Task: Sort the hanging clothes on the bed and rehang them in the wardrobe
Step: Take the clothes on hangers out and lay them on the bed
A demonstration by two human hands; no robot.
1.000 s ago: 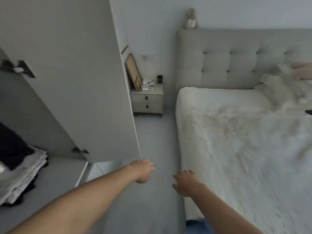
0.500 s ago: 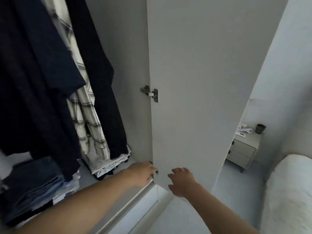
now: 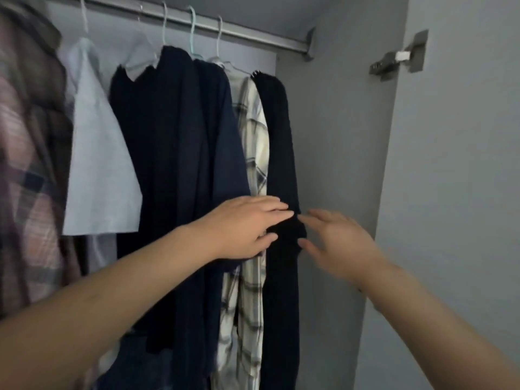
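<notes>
— Garments hang where?
— On the wardrobe rail (image 3: 253, 38); we reach both hands to the rightmost black garment (image 3: 281, 153).
— Grip?
— Left hand (image 3: 244, 229) and right hand (image 3: 340, 243) stay unclosed, fingers extended, holding nothing.

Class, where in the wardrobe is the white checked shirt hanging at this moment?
In the head view, the white checked shirt hangs right of centre on the rail, squeezed between the navy garment and the black garment nearest the wardrobe's right wall.
</notes>
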